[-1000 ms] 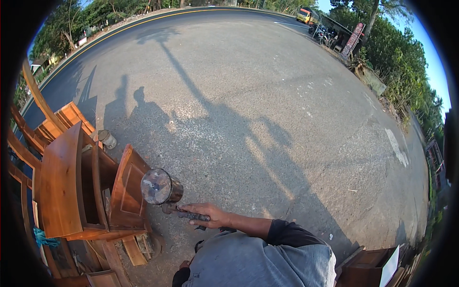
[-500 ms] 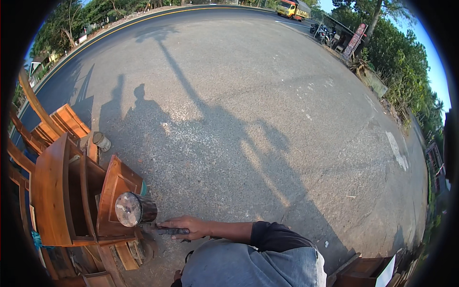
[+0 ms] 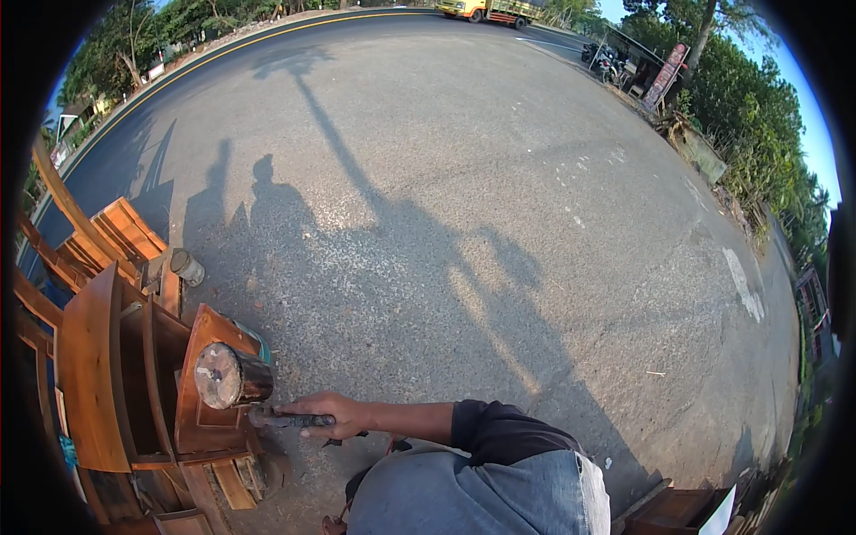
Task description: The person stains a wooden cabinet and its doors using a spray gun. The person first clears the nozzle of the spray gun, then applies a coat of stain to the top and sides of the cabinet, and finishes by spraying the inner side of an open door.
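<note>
My right hand (image 3: 334, 415) is closed round the dark handle of a spray gun (image 3: 294, 420), with the arm reaching in from the right. A round metal cup (image 3: 234, 376) with a stained lid sits at the gun's front end. It overlaps the panelled wooden front (image 3: 201, 357) of a brown cabinet (image 3: 94, 374), so I cannot tell whether they touch. Low in the picture, a small part of what seems to be my left hand (image 3: 333, 525) shows beside my jeans; its fingers cannot be made out.
A paint-smeared can (image 3: 187, 267) stands on wood behind the cabinet. Curved wooden furniture parts (image 3: 76, 209) rise at the far left, and offcuts (image 3: 234, 483) lie below the cabinet. More dark wooden furniture (image 3: 673, 510) is at lower right. A truck (image 3: 490, 11) is on the road.
My right hand has moved a little left and upward with the spray gun and its cup. The panelled front appears slightly lower. The truck has travelled left along the road.
</note>
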A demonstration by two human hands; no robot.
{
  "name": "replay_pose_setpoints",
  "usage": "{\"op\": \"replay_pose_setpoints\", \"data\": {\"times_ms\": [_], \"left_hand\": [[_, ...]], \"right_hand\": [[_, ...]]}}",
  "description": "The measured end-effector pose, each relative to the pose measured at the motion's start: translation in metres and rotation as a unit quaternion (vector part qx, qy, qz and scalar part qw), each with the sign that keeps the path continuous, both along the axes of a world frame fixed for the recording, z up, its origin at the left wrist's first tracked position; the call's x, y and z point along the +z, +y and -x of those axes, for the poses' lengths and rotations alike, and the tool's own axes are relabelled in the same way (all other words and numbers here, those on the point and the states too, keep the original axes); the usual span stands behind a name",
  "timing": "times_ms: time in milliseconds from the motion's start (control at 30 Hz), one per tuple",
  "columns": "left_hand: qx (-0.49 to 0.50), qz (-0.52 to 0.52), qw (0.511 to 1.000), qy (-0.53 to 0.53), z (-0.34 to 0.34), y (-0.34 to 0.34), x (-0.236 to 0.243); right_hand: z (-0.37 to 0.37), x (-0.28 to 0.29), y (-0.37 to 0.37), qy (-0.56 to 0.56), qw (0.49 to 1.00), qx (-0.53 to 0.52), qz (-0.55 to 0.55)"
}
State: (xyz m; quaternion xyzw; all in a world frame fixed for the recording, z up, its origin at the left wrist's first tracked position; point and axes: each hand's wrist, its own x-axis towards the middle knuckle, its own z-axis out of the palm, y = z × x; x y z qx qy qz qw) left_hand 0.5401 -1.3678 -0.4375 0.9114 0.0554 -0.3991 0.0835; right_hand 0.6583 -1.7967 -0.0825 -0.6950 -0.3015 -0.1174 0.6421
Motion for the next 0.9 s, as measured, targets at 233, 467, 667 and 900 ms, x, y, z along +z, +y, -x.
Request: {"op": "replay_pose_setpoints", "data": {"times_ms": [233,467,667,900], "left_hand": [[0.012,0.013,1.000,-0.018,-0.006,0.016,-0.001],[0.017,0.021,0.999,-0.028,-0.015,0.048,0.004],[0.030,0.009,0.999,-0.033,-0.016,0.069,0.011],[0.062,-0.013,0.997,-0.035,-0.022,0.049,0.020]], "right_hand": [[-0.019,-0.002,0.017,0.027,0.998,-0.048,0.028],[-0.039,-0.005,0.045,0.017,0.993,-0.110,0.041],[-0.056,0.008,0.056,-0.006,0.990,-0.140,0.022],[-0.096,0.010,0.048,0.005,0.992,-0.128,0.007]]}}
